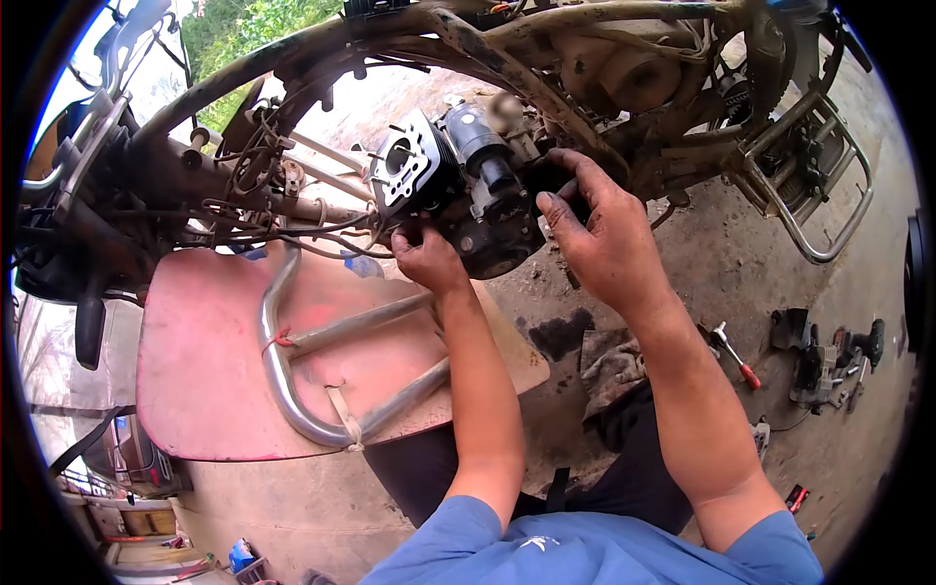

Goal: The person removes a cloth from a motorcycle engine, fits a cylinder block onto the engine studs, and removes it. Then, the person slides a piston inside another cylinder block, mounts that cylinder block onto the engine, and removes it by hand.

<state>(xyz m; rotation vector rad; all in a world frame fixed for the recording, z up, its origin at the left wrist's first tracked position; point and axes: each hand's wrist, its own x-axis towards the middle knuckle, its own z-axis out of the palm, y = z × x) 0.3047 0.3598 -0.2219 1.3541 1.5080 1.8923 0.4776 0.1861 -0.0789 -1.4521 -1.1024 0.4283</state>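
A motorcycle engine point(497, 229) sits low in the bare motorcycle frame point(292, 49), its cylinder point(405, 164) tilted to the left. The cylinder's top face carries a pale gasket with a round bore, and studs stick out of it. A starter motor point(475, 134) lies along the top of the engine. My left hand point(429, 258) is closed at the cylinder's lower edge, its fingertips pressed together; what they pinch is hidden. My right hand point(603, 224) is beside the engine's right side, thumb and forefinger apart, with nothing visible between them. Its other fingers are partly hidden.
Below left, a bent metal tube guard point(278, 361) lies on a faded red board point(205, 351). A red-handled ratchet point(736, 356), a dirty rag point(609, 366) and several tools point(829, 361) are on the ground at right. Cables point(322, 234) hang left of the engine.
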